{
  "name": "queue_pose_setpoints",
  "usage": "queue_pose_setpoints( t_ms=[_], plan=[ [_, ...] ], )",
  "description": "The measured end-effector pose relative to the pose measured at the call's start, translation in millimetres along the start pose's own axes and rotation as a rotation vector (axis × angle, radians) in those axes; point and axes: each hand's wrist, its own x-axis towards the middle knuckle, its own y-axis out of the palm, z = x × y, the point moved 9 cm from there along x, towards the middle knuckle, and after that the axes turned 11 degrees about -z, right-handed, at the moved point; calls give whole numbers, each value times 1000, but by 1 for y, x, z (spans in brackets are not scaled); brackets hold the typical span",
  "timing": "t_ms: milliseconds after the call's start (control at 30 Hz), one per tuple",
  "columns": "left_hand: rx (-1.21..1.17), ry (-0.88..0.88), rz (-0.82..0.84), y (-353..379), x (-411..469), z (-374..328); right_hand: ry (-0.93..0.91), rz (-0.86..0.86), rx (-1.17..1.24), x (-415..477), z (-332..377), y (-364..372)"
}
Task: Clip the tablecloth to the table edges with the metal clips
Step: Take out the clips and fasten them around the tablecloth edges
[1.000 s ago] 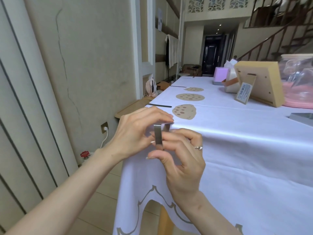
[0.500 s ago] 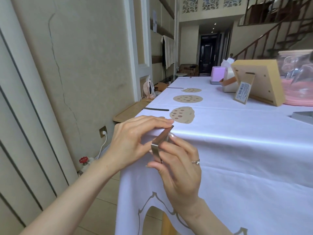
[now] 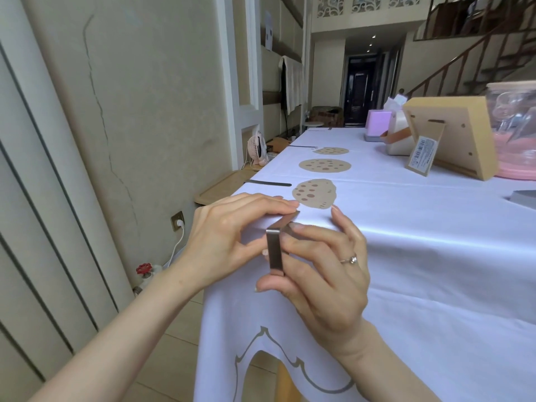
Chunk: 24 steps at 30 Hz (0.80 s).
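**Two hands on one metal clip at the table's near-left corner**

Two hands meet at the near edge of the table, just beside its near-left corner. The right hand [image 3: 324, 280] grips the metal clip [image 3: 275, 252]. Its thumb is tucked under the clip's lower end, its forefinger lies along the top arm, and the other fingers are loosely bent behind. A ring [image 3: 349, 259] sits on one finger.

The left hand [image 3: 229, 242] pinches the cloth-covered edge. Its fingers lie nearly straight on top, with the tips touching the clip's top arm. Its thumb is bent in against the hanging cloth right beside the clip's upright face.

The clip straddles the edge, with its flat face hanging down the front and its top arm lying on the white tablecloth [image 3: 420, 256]. I cannot tell whether it is pushed fully home.

Just beyond the fingertips are three printed tan spotted rounds [image 3: 314, 193] in a row running towards the far edge. A dark flat strip [image 3: 271, 184] lies across the left edge.

Towards the far-right part of the table stand a wooden frame [image 3: 461, 132] seen from the back, a pink box [image 3: 378, 124] and a glass jar [image 3: 513, 123] on a pink base.

Off the table to the left are a small pink fan [image 3: 256, 149], a wall socket [image 3: 177, 220] and a red valve [image 3: 144, 268].
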Motion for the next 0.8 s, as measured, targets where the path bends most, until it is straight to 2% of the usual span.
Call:
queue_pose_setpoints(
  t_ms=[167,300,533,667,800],
  plan=[
    [-11,3,6,0,-1,-1,18,55,17,-3,1,1],
    [-4,-11,17,0,0,-2,-35,60,-16,-5,3,1],
    [-62,-78,177,0,0,-2,-99,95,-102,-8,-2,3],
    [-106,-122,262,1,-1,0,6,134,-81,-3,-7,1],
    [-15,-83,230,2,0,-3,136,215,-109,6,-9,2]
  ],
)
